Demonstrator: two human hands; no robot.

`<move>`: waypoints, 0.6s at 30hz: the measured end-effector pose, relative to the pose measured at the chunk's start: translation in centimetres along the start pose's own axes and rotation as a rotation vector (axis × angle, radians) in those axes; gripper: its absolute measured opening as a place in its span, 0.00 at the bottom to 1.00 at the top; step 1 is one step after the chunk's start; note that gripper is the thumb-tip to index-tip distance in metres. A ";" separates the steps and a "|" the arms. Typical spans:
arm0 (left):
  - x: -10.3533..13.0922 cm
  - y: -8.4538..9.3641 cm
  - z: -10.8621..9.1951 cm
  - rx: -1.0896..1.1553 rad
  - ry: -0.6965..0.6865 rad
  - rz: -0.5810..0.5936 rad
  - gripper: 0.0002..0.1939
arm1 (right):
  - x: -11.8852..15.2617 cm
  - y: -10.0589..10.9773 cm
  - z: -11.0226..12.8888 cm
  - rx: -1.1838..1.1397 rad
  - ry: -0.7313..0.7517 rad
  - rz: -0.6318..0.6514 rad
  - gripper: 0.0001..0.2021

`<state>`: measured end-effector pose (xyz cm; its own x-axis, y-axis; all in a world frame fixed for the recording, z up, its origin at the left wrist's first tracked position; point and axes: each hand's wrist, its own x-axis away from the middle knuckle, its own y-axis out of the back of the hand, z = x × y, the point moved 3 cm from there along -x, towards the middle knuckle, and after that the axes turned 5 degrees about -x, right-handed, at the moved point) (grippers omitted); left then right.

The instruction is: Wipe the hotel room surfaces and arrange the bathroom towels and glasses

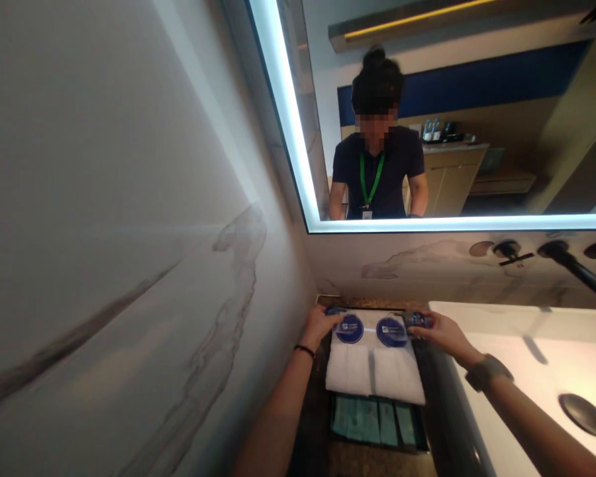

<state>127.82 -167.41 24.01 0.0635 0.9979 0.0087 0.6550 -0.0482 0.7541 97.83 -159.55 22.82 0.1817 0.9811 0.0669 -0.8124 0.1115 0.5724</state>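
Two round blue discs with white print, a left disc [350, 328] and a right disc [391, 332], lie at the back of a tray, behind two folded white towels [372, 371]. My left hand [322, 324] is at the left disc, its fingers closed at a small blue-edged thing that is mostly hidden. My right hand [442, 334] pinches a small clear and dark blue item [419, 320] beside the right disc; its exact kind is too small to tell. Several flat green packets [372, 421] lie in a dark tray [424, 430] in front of the towels.
A white basin [531, 358] with a dark drain [585, 415] is at the right, below a black tap [581, 271]. A marble wall [129, 265] closes in the left side. Above hangs a lit mirror [457, 224] reflecting a person with a green lanyard.
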 end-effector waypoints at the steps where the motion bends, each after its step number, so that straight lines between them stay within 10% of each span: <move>1: 0.5 0.3 0.6 0.073 0.022 -0.002 0.18 | 0.8 0.6 -0.6 -0.129 -0.043 -0.004 0.22; 9: 5.4 0.8 -4.5 1.656 0.151 0.153 0.22 | 6.3 2.1 4.7 -1.565 -0.264 0.053 0.28; 18: 8.2 2.4 -8.0 1.694 0.068 0.262 0.21 | 8.8 1.8 9.0 -1.764 -0.302 0.138 0.20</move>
<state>123.85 -158.99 31.12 0.2901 0.9545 0.0688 0.6413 -0.1405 -0.7543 102.95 -152.13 31.86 -0.0116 0.9597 0.2809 -0.3637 0.2577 -0.8952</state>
